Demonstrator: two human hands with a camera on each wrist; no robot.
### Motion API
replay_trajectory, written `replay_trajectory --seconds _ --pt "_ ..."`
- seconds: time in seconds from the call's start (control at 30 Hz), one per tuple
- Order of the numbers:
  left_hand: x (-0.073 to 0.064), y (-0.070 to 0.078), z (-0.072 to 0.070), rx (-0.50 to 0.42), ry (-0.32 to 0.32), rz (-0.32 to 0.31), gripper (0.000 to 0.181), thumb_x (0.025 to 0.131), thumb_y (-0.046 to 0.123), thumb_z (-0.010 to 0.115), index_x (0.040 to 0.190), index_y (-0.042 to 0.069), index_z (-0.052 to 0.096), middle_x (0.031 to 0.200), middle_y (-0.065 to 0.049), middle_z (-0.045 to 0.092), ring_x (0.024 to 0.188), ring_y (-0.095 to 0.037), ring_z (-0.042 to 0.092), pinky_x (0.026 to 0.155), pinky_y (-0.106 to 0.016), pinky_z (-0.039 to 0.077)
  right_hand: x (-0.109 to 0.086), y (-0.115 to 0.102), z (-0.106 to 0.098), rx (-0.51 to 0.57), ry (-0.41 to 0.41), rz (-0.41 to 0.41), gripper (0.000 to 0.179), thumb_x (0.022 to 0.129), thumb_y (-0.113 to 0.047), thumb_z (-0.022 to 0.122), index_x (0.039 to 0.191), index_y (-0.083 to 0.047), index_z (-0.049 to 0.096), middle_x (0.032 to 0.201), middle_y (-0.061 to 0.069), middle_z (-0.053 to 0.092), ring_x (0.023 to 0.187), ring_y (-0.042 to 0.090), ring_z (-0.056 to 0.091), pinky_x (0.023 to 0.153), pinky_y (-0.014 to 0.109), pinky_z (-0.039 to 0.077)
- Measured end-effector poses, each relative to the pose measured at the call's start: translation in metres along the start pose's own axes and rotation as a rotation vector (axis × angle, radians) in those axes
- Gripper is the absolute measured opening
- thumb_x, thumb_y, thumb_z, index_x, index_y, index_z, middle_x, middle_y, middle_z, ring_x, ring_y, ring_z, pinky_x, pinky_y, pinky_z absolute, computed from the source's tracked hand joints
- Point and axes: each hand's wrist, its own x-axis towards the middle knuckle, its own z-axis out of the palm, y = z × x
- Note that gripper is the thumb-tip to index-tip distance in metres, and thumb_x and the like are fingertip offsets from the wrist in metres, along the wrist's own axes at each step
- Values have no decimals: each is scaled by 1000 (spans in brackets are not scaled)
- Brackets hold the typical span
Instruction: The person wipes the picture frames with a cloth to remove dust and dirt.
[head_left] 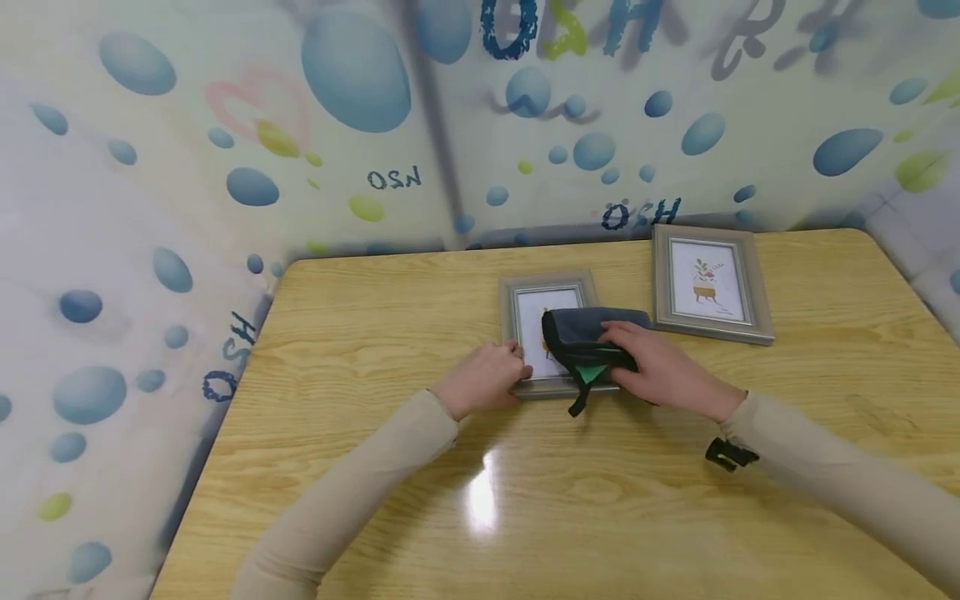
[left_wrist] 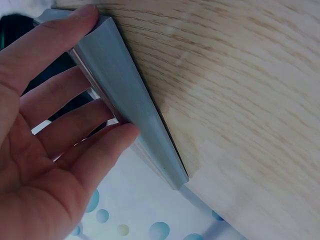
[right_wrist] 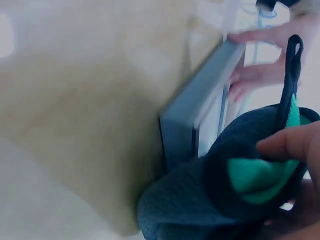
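Observation:
A grey picture frame (head_left: 550, 279) with a white print lies face up on the table. My left hand (head_left: 486, 377) grips its left border near the lower corner; in the left wrist view the fingers (left_wrist: 117, 145) curl over the border (left_wrist: 125, 90). My right hand (head_left: 663, 371) holds a folded dark blue cloth (head_left: 585, 323) with black edging, a green inner side and a hanging loop. The cloth lies over the frame's right part, covering some of the print. In the right wrist view the cloth (right_wrist: 185, 200) bulges past the frame's corner (right_wrist: 177, 125), with the thumb on its green side.
A second grey picture frame (head_left: 759, 287), showing a potted plant print, lies face up at the back right of the wooden table (head_left: 360, 333). Behind the table stands a wall (head_left: 465, 108) with painted bubbles. A black buckle (head_left: 731, 454) hangs at the right sleeve.

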Motion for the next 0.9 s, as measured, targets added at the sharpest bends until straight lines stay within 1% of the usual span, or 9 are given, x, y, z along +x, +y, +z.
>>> replay_trajectory --seconds 0.07,0.2,0.3,0.43,0.5,0.53,0.67,0.77,0.9 --pt "0 0 0 0 -3 -4 25 80 27 80 98 11 73 99 -8 65 88 -20 57 70 -31 52 14 5 -2 12 9 -2 38 87 1 60 123 12 55 130 33 49 116 46 51 93 56 43" --pt "0 0 0 7 -14 -1 28 80 28 80 101 11 73 104 -10 65 91 -21 59 73 -31 53 46 19 -3 16 14 31 38 91 2 52 127 13 49 124 31 54 111 42 54 91 54 43" --pt "0 1 1 14 -26 8 30 80 29 80 104 12 73 112 -13 65 95 -22 61 76 -32 54 68 23 -2 -3 -19 66 35 93 0 51 126 10 50 121 28 56 106 38 57 87 52 45" --pt "0 1 2 12 -24 17 30 80 28 80 105 12 73 115 -14 64 94 -22 63 75 -32 54 91 15 5 -49 -86 79 32 95 -3 53 125 5 52 119 23 59 103 34 59 86 49 46" --pt "-1 1 2 -2 -15 23 29 80 28 80 103 12 73 108 -12 67 90 -20 64 73 -32 54 100 9 11 -62 -115 56 32 95 -4 54 125 3 53 119 21 59 102 33 59 86 48 46" --pt "-1 0 2 -7 -8 28 28 80 27 80 102 12 73 103 -9 68 86 -19 64 71 -32 54 104 7 15 -62 -126 29 31 95 -4 54 125 3 53 118 20 59 100 31 60 85 47 47" --pt "-2 -2 2 -53 8 40 22 81 24 79 99 12 73 86 -2 68 73 -14 64 64 -29 52 116 -5 29 -37 -180 -84 33 96 -4 53 129 2 51 123 19 57 106 30 59 89 46 47" --pt "-2 -3 2 -72 19 46 21 81 22 80 97 11 73 83 -1 67 70 -13 64 62 -27 52 119 -11 33 -33 -202 -126 37 96 -4 53 132 3 49 129 19 55 115 32 55 94 46 44" --pt "-2 -4 1 -65 24 29 23 80 25 81 96 11 73 89 -2 68 79 -16 64 68 -30 53 114 -7 28 -106 -229 -153 41 96 -2 54 136 3 46 134 21 52 121 34 51 98 47 42"
